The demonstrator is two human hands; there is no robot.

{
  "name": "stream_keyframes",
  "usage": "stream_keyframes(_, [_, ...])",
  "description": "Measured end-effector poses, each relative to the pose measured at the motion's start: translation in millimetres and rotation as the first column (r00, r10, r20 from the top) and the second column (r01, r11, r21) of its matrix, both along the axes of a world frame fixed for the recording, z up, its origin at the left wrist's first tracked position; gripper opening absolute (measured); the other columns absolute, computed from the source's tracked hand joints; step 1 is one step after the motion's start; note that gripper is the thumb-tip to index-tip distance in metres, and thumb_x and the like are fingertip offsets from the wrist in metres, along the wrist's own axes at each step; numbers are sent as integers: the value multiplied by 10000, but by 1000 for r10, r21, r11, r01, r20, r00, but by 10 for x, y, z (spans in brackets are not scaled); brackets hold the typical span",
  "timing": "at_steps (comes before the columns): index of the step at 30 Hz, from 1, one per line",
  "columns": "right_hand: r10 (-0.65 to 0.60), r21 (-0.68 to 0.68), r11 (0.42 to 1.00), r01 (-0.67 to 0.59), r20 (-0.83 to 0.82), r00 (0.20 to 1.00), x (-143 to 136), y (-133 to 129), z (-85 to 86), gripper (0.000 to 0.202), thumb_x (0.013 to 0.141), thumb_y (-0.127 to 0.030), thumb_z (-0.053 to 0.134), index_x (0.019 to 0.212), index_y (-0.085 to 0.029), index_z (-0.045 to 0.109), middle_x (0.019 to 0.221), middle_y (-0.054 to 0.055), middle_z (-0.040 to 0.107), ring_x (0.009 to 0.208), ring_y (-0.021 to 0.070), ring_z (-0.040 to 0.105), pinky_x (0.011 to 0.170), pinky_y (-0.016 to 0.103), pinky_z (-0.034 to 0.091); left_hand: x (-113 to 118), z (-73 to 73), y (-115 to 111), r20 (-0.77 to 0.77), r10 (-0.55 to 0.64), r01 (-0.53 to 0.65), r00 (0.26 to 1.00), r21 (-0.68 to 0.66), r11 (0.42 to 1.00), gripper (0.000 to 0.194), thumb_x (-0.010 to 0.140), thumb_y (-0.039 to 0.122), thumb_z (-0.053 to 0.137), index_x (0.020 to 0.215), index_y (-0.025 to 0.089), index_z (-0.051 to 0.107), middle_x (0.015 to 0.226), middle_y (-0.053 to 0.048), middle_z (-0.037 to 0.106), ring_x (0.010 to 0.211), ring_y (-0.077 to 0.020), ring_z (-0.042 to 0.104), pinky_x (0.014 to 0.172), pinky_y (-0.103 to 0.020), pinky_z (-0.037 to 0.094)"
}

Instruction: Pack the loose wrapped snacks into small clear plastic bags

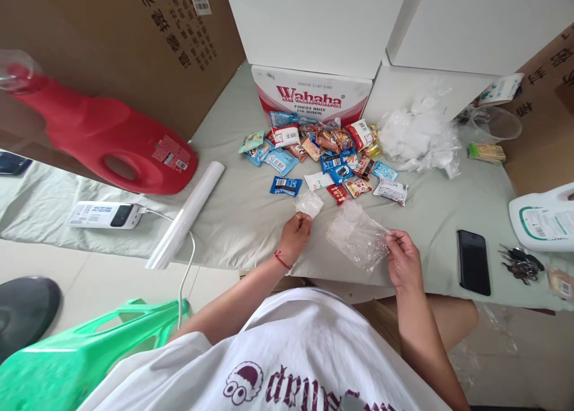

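Observation:
My left hand [296, 237], with a red string at the wrist, pinches the near edge of a small whitish translucent packet [309, 204]. What is inside that packet cannot be made out. To its right, my right hand [403, 256] grips a corner of a crumpled clear plastic bag [356, 234], which spreads over the cloth between both hands. Just beyond lies a heap of small wrapped snacks [332, 140]. A blue snack packet [286, 186] and a red one [338, 194] rest at the heap's near side.
Behind the snacks stands a Wahaha carton [311, 97]. A pile of clear bags [419, 137] sits right of them. Leftward are a red jug [112, 136], a plastic roll [186, 216] and a power bank [105, 214]. A phone [474, 261], keys [520, 262] and a white bottle [545, 219] lie rightward.

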State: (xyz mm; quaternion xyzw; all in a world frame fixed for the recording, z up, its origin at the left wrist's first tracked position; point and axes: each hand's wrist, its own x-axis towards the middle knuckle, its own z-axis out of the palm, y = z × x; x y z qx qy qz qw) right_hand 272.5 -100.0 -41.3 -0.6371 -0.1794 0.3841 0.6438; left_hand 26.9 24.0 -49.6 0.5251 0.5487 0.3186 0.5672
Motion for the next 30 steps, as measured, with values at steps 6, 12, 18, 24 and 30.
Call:
stream_keyframes(6, [111,-7,994,-112,-56,992,-86,1,44,393,660,-458,929,886,-235,697,833,-9,649,828,159,626,808,325,539,279,95,-18,-122,-94,126,988,289,949,423,891,406,643,1249,188,586,1225,-111,665,907,-207,619,825,-336,479])
stream_keyframes(12, [129,-18,991,-130,-40,991,-95,-40,98,395,668,-470,925,885,-230,699,790,-15,653,758,148,647,758,310,547,753,21,175,-344,-182,288,921,286,914,173,880,315,667,989,191,718,967,-113,700,935,-285,631,831,-364,443])
stream_keyframes(18, [-51,-72,996,50,-14,999,89,-179,36,431,638,-457,935,893,-212,689,739,-42,590,585,89,546,480,211,446,640,-55,168,-199,-188,247,962,337,908,244,985,337,509,865,215,682,668,-14,591,640,-191,528,687,-300,354])
stream_keyframes(24, [-62,-52,997,61,-31,998,307,-200,4,401,606,-403,952,853,-202,708,695,-38,579,557,77,506,446,191,414,230,33,266,-23,-130,132,991,161,978,245,911,400,603,758,209,591,587,43,458,554,-131,382,580,-267,281])
stream_keyframes(30, [36,-156,987,-31,26,999,567,-161,-74,416,585,-437,936,854,-211,714,698,-27,572,553,93,484,435,210,381,-115,58,440,52,-113,114,992,-20,993,299,802,472,711,750,193,620,543,71,393,504,-92,276,531,-259,183])
